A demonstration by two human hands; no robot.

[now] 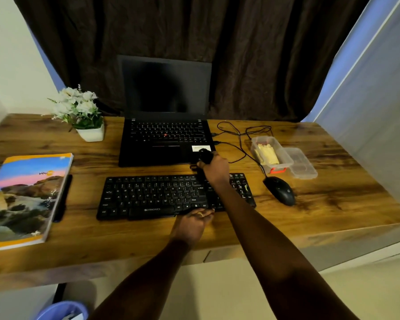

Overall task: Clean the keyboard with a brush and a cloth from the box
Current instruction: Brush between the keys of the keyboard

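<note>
A black keyboard (153, 195) lies flat on the wooden desk in front of a laptop. My left hand (194, 221) grips its front edge near the right of the space bar. My right hand (215, 167) is at the keyboard's back edge, fingers closed around a black brush (204, 155) whose top sticks up above the fist. An open clear plastic box (271, 153) stands to the right, with a yellow cloth (268, 154) inside. The brush's bristles are hidden by my hand.
An open black laptop (165, 135) stands behind the keyboard. A black mouse (281, 190) and its cable lie right of the keyboard, beside the box lid (301, 163). A notebook (26, 197) with a pen lies at left, a potted flower (79, 112) at back left.
</note>
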